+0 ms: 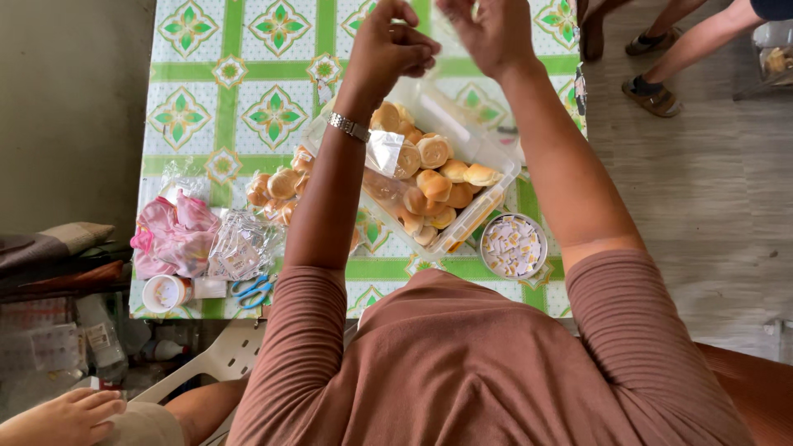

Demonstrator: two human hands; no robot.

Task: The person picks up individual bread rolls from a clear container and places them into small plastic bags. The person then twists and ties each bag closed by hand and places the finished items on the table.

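Head view: left hand [387, 45] and right hand [487, 33] are raised over the table [223, 99], fingers pinched on a thin clear plastic bag [446, 25]; light, limp, slippery, best held at its rim. Below: clear rigid plastic tub [496, 153] of soft golden bread rolls [434, 186].

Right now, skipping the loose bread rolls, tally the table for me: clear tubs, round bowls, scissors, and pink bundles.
Clear plastic tub holding rolls: 1
Round bowl of small paper slips: 1
Blue-handled scissors: 1
Pink plastic bundle: 1
Total: 4
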